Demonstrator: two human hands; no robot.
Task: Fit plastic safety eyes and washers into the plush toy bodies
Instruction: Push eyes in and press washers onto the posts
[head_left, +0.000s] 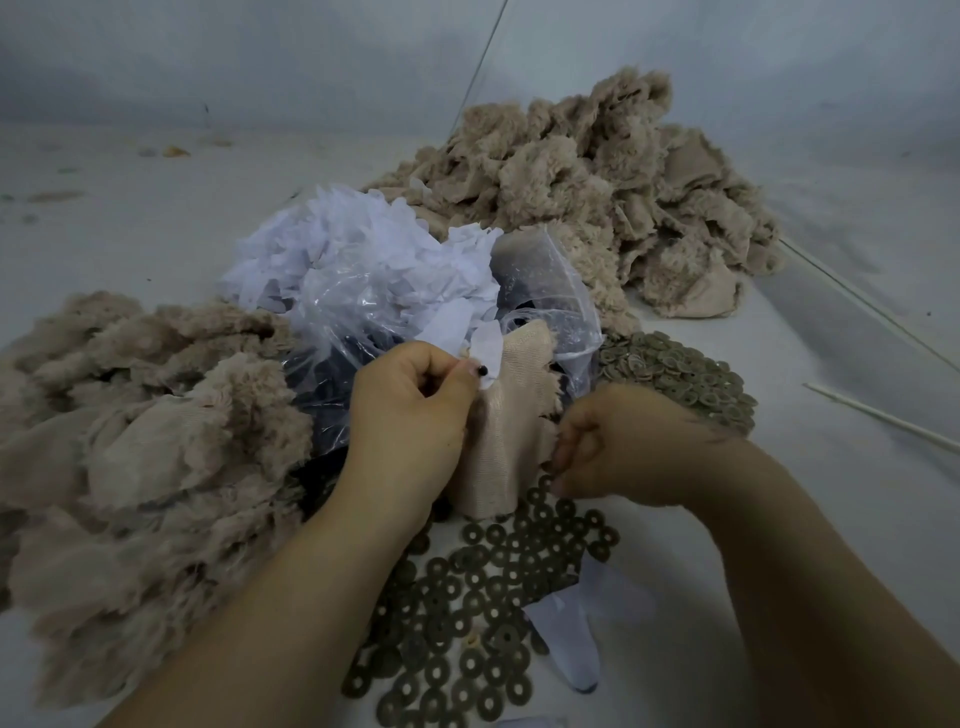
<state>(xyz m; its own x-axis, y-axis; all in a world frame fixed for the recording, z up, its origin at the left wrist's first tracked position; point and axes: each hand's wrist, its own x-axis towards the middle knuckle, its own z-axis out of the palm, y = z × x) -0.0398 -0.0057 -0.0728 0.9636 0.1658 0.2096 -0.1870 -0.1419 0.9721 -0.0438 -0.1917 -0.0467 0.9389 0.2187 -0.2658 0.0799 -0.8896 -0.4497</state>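
My left hand (410, 400) pinches the plush body (506, 415) inside out, eye (483, 370) post exposed at its fingertips, while my right hand (623, 447), fingers curled, picks at the washers (493, 597) directly below for quick fitting.

Beige plush body (511, 415) stands inside-out, small black eye (483, 370) seemingly through it.
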